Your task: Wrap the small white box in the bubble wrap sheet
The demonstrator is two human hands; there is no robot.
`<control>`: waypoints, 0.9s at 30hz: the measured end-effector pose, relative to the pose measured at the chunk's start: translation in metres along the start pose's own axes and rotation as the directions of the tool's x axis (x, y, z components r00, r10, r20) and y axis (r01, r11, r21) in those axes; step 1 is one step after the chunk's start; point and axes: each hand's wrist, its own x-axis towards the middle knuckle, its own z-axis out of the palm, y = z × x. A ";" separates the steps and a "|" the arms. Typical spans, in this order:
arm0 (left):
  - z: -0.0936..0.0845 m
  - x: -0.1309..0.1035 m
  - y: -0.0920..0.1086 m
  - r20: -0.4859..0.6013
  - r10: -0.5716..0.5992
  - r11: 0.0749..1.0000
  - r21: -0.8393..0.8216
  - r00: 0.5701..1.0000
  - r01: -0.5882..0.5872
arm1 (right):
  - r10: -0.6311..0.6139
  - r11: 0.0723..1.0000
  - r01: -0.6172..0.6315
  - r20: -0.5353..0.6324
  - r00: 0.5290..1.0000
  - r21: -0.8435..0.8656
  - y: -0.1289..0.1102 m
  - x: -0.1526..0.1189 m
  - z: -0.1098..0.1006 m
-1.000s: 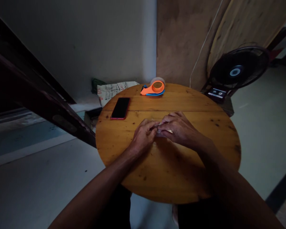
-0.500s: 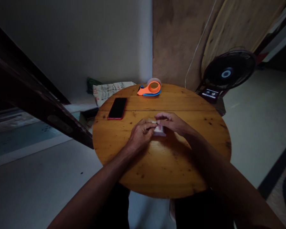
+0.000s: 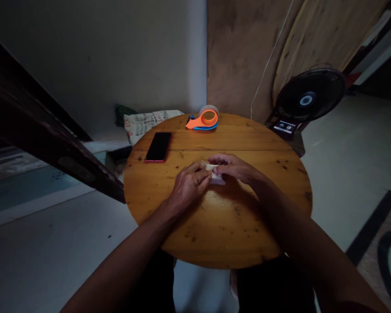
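A small whitish packet (image 3: 218, 180), perhaps in clear wrap, lies on the round wooden table (image 3: 215, 234) between my two hands. Its kind is hard to make out, since fingers cover much of it. My left hand (image 3: 191, 181) grips its left side, thumb and fingers pinched together. From the right, my right hand (image 3: 236, 168) curls over the packet, the thumb and fingertips closed on its top and far edge. Beyond the hands stands an orange and blue tape dispenser (image 3: 203, 121) with a roll of tape.
A phone (image 3: 158, 147) with a red edge lies at the table's left. Behind the table are a printed sack (image 3: 143, 124) and a brown board (image 3: 237, 56). A black fan (image 3: 308, 100) stands on the floor beyond the right edge. A dark door frame (image 3: 52, 117) rises at left.
My right thumb has come down onto the packet's top beside the left fingers, covering the reddish mark seen earlier. The whole view has shifted slightly.
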 end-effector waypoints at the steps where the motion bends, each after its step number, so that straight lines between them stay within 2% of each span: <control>1: 0.000 0.000 0.000 0.000 0.000 1.000 -0.010 1.000 0.000 | -0.005 1.000 0.005 -0.002 1.000 0.003 0.001 0.001 0.001; 8: 0.002 0.001 0.000 -0.010 0.022 1.000 -0.013 1.000 -0.022 | -0.007 0.998 0.010 -0.046 0.999 0.059 0.003 0.003 0.001; 15: 0.003 0.001 0.000 -0.001 0.029 0.999 -0.018 1.000 -0.029 | -0.008 1.000 0.008 -0.014 1.000 0.013 -0.001 -0.001 0.003; 20: 0.003 0.001 0.000 0.001 0.029 0.999 -0.023 1.000 -0.029 | -0.049 0.999 0.050 0.075 0.996 -0.003 -0.004 -0.004 0.000; 27: 0.003 0.000 -0.002 0.000 0.022 1.000 -0.009 1.000 -0.022 | -0.023 0.999 0.021 0.045 0.999 0.041 -0.002 -0.003 -0.004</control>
